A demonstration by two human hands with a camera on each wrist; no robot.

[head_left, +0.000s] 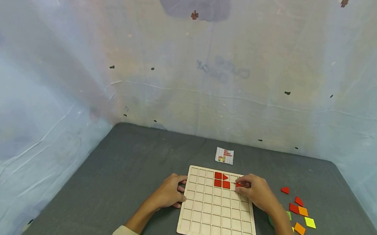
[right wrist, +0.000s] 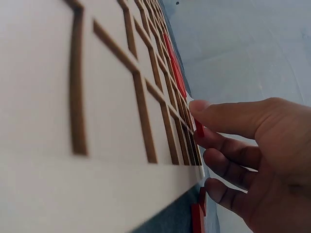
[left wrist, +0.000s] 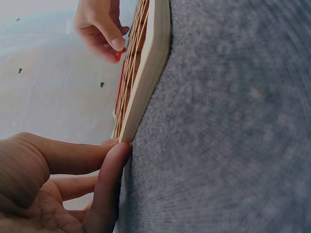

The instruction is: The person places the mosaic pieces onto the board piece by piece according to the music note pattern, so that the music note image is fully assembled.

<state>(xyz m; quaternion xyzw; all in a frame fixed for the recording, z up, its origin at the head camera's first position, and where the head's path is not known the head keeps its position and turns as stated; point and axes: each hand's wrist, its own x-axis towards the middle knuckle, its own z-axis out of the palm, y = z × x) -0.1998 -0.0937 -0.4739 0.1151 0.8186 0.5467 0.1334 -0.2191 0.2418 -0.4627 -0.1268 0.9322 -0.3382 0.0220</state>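
Observation:
A pale wooden grid board (head_left: 207,209) lies on the grey table in the head view. My left hand (head_left: 168,191) is at its left edge, where the left wrist view shows thumb and finger pinching the rim. Over the board's upper right cells, my right hand (head_left: 257,192) pinches a small red tile (right wrist: 199,128) between thumb and forefinger; its shape is mostly hidden. Red square tiles (head_left: 217,183) and a red triangular tile (head_left: 225,177) sit in cells near the board's top edge.
Loose red, orange, yellow and green tiles (head_left: 299,229) lie right of the board, some partly behind the right forearm. A small printed card (head_left: 224,155) with a coloured grid pattern lies beyond the board. A pale sheet (head_left: 189,106) hangs behind the table (head_left: 128,172).

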